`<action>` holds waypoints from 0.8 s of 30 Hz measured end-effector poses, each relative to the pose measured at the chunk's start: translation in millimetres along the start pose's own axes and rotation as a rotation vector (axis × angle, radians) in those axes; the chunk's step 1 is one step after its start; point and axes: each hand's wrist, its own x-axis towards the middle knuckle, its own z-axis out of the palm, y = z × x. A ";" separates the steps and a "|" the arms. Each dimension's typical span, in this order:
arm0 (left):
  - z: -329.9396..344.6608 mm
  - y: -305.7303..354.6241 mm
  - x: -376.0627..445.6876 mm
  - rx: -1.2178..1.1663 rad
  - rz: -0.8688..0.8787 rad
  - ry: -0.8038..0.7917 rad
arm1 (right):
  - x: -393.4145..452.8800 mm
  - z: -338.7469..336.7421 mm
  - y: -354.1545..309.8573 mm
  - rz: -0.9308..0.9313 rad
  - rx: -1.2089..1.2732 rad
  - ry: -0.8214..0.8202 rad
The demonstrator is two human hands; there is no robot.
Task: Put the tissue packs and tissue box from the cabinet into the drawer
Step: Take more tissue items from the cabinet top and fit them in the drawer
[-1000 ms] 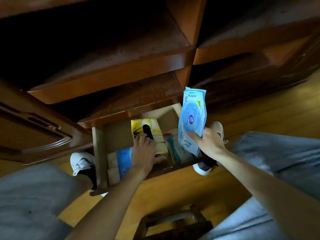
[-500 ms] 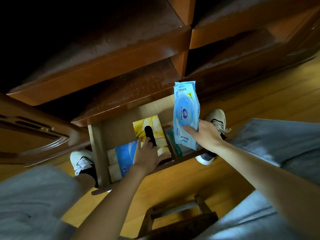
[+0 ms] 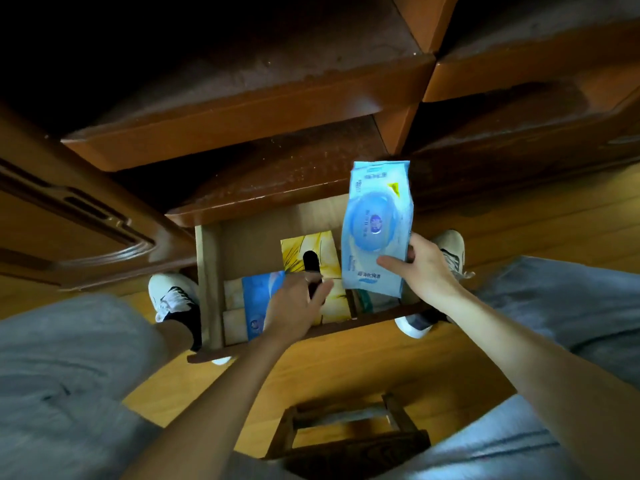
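The open wooden drawer sits below the cabinet shelves. Inside it lies a yellow tissue box with a black slot, and a blue tissue pack lies to its left. My left hand rests on the near end of the yellow box, fingers spread over it. My right hand grips a light blue wipes pack by its lower right edge and holds it upright above the drawer's right side. Another pale pack shows partly under it in the drawer.
Dark cabinet shelves overhang the drawer. An open cabinet door stands at the left. My knees in grey trousers flank the drawer, with white shoes on the wooden floor. A small wooden stool sits below me.
The view has shifted a little. My right hand still holds the wipes pack upright over the drawer's right side. My left hand has stayed on the yellow tissue box.
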 end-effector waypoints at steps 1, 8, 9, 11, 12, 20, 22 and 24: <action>-7.0 11.7 -0.7 -0.295 -0.124 0.012 | -1.5 0.4 -6.4 0.009 0.050 -0.045; -24.4 9.9 -5.5 -0.835 -0.417 0.156 | -13.3 40.7 -36.3 0.105 0.096 -0.365; -24.0 4.3 -7.5 -0.868 -0.455 0.219 | -9.7 51.2 -36.6 0.119 0.055 -0.350; -27.8 -5.0 -8.7 -0.993 -0.530 0.296 | 3.2 68.7 -30.6 0.223 -0.004 -0.240; -31.3 -9.3 -8.6 -1.024 -0.552 0.316 | 11.7 74.6 -25.8 0.313 -0.019 -0.182; -42.8 -26.6 -22.9 -0.747 -0.440 0.340 | 54.2 116.5 20.4 0.749 -0.192 0.045; -44.8 -28.5 -23.4 -0.760 -0.440 0.326 | 58.0 121.9 20.8 0.724 -0.274 0.006; -45.4 -33.0 -20.7 -0.785 -0.447 0.326 | 63.8 126.4 23.6 0.752 -0.352 -0.001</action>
